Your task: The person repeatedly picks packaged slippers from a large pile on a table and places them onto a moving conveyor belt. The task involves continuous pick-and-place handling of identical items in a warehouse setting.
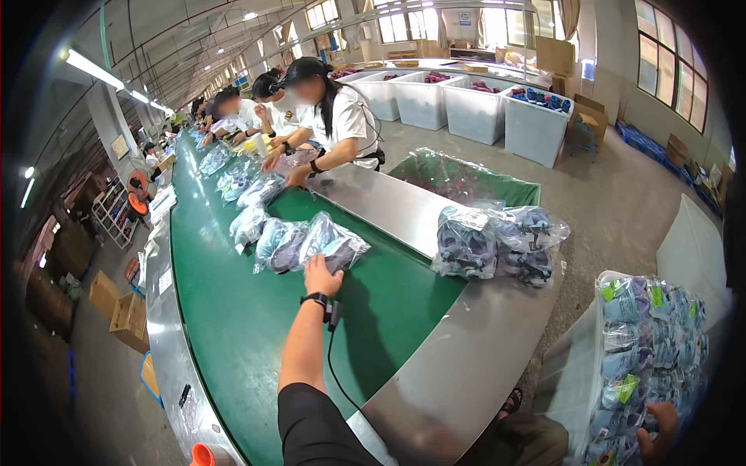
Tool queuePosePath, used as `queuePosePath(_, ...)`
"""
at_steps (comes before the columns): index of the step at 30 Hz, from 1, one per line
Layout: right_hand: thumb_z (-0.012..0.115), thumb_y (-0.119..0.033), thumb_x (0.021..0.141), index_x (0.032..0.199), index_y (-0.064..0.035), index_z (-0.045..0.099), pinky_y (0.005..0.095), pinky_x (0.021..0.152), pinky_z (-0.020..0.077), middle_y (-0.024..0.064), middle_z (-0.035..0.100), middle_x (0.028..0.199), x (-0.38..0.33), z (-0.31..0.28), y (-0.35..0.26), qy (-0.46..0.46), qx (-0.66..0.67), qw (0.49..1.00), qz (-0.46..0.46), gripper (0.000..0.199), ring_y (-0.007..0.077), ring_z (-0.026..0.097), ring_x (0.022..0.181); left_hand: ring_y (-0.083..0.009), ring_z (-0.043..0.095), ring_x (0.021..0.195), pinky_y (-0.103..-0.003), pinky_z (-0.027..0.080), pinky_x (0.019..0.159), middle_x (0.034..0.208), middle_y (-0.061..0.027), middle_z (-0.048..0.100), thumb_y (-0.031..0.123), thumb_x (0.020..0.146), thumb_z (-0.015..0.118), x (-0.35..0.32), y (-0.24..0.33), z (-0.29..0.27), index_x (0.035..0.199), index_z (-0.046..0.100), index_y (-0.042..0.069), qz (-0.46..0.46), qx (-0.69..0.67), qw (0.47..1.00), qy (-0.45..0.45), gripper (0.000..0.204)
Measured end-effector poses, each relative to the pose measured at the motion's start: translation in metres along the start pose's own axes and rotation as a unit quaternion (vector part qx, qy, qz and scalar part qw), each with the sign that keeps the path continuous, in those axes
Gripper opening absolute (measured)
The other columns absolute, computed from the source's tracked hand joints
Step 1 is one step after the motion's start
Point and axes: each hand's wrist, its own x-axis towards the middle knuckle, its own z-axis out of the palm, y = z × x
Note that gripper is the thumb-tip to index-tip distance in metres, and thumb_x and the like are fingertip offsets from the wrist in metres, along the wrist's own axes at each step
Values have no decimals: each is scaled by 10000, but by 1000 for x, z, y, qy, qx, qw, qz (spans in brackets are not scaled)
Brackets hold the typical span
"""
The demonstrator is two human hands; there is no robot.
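Now picking bagged shoes off the green belt (256, 342)
Left hand (322, 275) grips nearest bag (332, 245); right hand (660, 431) rests, fingers curled, on the bin (575, 365) beside it; lifting comes next, likely.

conveyor belt (233, 326): plain green
belt frame (451, 380): bare silver metal
bagged items on the belt (330, 245): clear plastic over blue and purple
bags on the frame (497, 241): clear, dark blue and purple inside
bin of bags (649, 342): pale blue and purple, green tags
bins at the back (474, 113): white
watch strap (315, 297): black
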Motion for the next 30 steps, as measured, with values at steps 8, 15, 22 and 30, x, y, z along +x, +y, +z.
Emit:
queuePosePath(8, 660, -73, 923, 1256, 10, 608, 335, 766, 549, 131, 675, 1090, 2, 3, -21, -42, -37, 998, 25, 347, 245, 661, 962, -440, 353, 1403, -455, 265, 1189, 1512, -247, 396, 431, 872, 703, -128, 23, -10, 1499, 295, -55, 70, -184, 981, -2, 892)
queuePosePath(15, 699, -79, 798, 1283, -12, 543, 437, 1004, 405, 179, 584, 1189, -30, 11, -18, 78, -11, 990, -113, 514, 352, 551, 1105, -172, 528, 1239, -422, 403, 998, 1379, 9, 562, 426, 991, 602, -179, 51, -50, 1412, 464, 193, -123, -746, 617, -217, 500)
queuePosePath(22, 747, -133, 692, 1092, 4, 657, 429, 823, 505, 185, 648, 1027, -21, -16, -62, 71, 33, 982, -174, 432, 371, 621, 917, -204, 640, 1006, -350, 550, 739, 1154, -64, 641, 516, 922, 634, -168, 64, -63, 1264, 557, 122, -202, -818, 488, -228, 528)
queuePosePath(30, 786, -214, 768, 1248, -32, 617, 417, 907, 506, 152, 629, 1160, 26, -7, -97, 89, 84, 934, -336, 541, 343, 619, 1040, -255, 664, 1074, -383, 607, 808, 1266, -56, 642, 578, 975, 470, -277, 205, -184, 1345, 549, 137, -208, -805, 430, -351, 581)
